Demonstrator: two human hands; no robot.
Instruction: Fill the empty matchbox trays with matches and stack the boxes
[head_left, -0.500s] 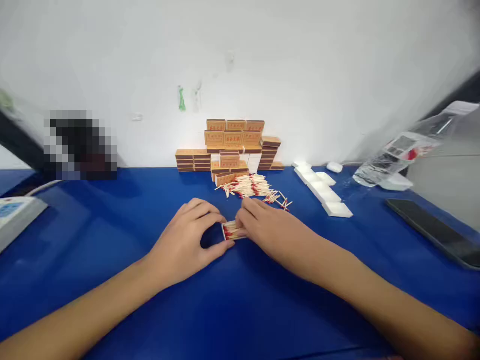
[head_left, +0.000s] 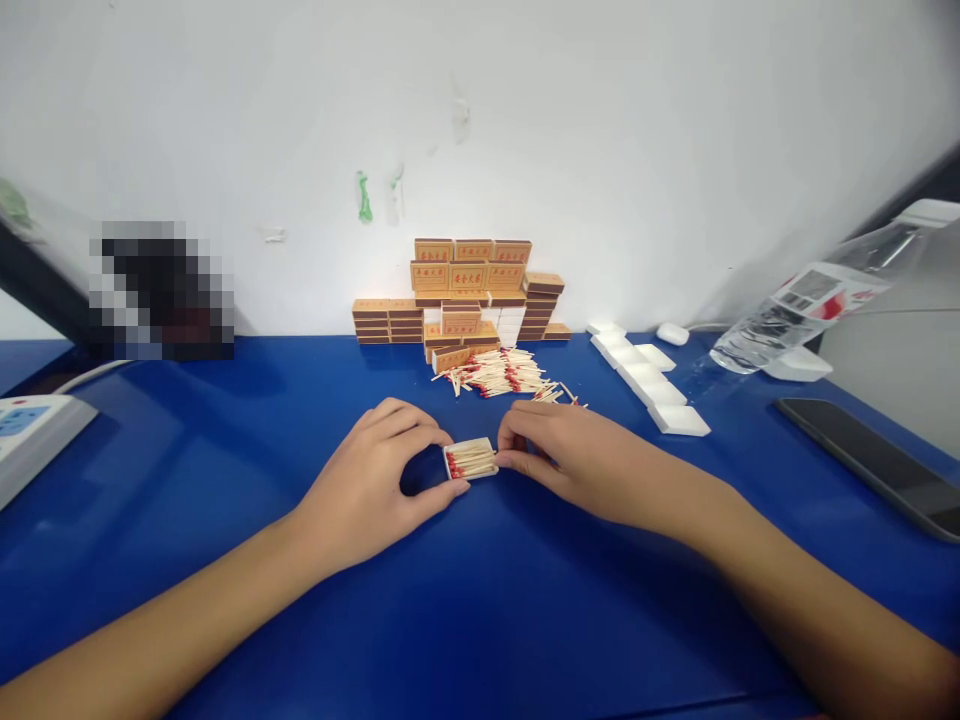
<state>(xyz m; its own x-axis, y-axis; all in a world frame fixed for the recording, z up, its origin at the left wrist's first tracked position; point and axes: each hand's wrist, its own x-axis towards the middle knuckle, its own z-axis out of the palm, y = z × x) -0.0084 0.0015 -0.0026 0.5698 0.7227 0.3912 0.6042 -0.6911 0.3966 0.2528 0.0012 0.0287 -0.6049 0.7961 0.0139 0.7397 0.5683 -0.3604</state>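
A small white matchbox tray (head_left: 471, 459) filled with red-tipped matches lies on the blue table (head_left: 225, 560). My left hand (head_left: 375, 480) pinches the tray's left end between thumb and fingers. My right hand (head_left: 570, 455) touches its right end with fingertips pressed together. Just beyond them lies a loose pile of matches (head_left: 504, 374). Behind the pile, brown matchbox sleeves (head_left: 469, 290) are stacked against the white wall.
A row of empty white trays (head_left: 646, 380) runs diagonally at the right. A lying plastic bottle (head_left: 802, 310) and a dark phone (head_left: 870, 462) are at far right. A white device (head_left: 30, 435) sits at the left edge.
My right hand has slid off the top of the tray to its right end, so the matches inside now show fully. My left hand has stayed in place.
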